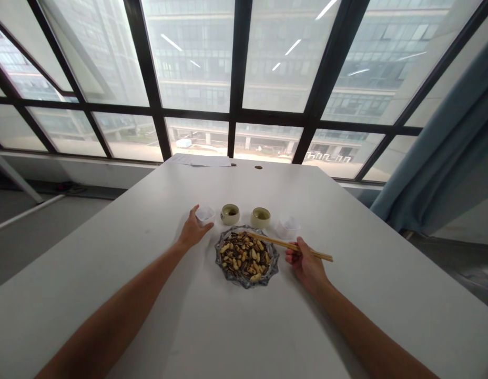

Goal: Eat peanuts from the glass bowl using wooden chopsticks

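My right hand point(307, 263) is closed around a pair of wooden chopsticks point(283, 243). Their tips reach over the far edge of a scalloped glass bowl point(273, 271), which holds a mix of peanuts point(238, 258) and dark seeds. At the far left of the bowl, my left hand point(194, 229) grips a small white cup point(205, 215), thumb and fingers around its sides. Two small pale-green cups stand behind the bowl: the left cup point(230, 214) has something dark inside, and the right cup point(260, 217) sits beside it. Another white cup point(288, 227) stands just beyond my right hand.
The white table point(149, 221) runs toward large windows. Sheets of paper point(200, 160) lie at its far edge, near two round holes in the tabletop. A blue curtain point(437, 142) hangs at the right, and a white metal frame point(19, 181) stands at the left.
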The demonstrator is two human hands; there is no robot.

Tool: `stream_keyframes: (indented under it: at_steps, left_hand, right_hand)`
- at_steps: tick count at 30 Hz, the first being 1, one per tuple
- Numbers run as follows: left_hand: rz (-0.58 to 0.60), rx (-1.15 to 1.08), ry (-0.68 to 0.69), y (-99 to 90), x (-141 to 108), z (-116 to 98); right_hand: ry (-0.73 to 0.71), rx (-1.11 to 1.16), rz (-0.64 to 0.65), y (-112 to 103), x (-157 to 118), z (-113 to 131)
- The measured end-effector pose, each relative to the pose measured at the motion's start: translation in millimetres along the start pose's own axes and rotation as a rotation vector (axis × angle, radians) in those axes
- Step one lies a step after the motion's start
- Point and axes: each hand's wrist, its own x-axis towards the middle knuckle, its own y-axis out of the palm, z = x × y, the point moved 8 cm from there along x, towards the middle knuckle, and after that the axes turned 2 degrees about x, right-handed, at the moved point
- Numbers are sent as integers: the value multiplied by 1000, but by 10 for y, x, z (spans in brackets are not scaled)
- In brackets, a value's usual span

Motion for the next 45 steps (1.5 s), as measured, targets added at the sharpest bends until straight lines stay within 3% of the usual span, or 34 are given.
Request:
stream_keyframes:
  at_steps: [4,9,15,18,26,31,34,39,41,45]
  left_hand:
    - [-23,0,36,-67,-46,-120]
    - [-169,29,264,-218,-151,-435]
    - [-176,57,406,-232,-213,-621]
    - [-150,91,348,-202,-197,-575]
    - [-9,146,28,-101,-117,-263]
    - [14,173,-5,-70,-100,-189]
    - [-36,203,41,-95,-96,-210]
    - [-124,338,297,-161,-108,-611]
    - [-63,414,374,-86,-78,-806]
    - [178,542,413,233,97,-1055]
  right_hand:
    - [13,22,-29,-8,-20,-5]
    - [-46,5,-13,-12,-13,11]
    - [-62,-7,-9,-12,-13,5]
    - [-44,8,-32,-17,-23,0]
    - [-39,-9,-1,-1,-12,11]
    - [-37,13,1,-1,-10,-2]
    - [-38,20,-3,1,-1,-8]
    - [-73,22,-17,11,17,18]
    - [-81,20,-12,20,20,27]
    - [-86,10,-12,18,21,28]
